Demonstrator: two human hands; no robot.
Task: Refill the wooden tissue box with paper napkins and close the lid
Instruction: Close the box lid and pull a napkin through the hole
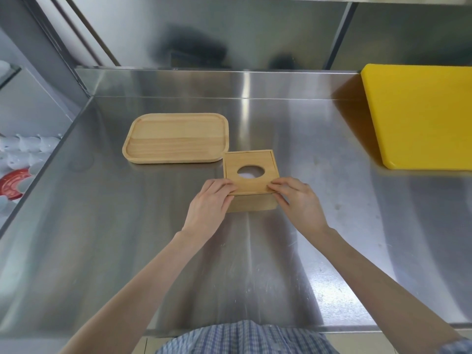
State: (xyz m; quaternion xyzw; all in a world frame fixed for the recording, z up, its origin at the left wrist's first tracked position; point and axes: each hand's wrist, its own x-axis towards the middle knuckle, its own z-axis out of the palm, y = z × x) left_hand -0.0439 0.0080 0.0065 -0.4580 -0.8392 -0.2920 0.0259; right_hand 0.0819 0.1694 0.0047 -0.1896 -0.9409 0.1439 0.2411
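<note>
Just R of wooden tray point(176, 138), my left hand point(208, 208) & right hand point(298, 203) pinch square round-holed lid point(249, 172) atop wooden tissue box point(251, 203), near corners.

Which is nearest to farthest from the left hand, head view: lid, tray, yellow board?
From the left hand:
1. Lid, under its fingertips.
2. Tray, behind, slightly left.
3. Yellow board, far right.

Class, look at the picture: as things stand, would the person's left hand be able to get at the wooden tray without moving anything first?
Probably yes. The wooden tray lies on bare steel counter just beyond the left hand, with nothing between them. That hand is busy on the tissue box lid, so it would need to let go first.
</note>
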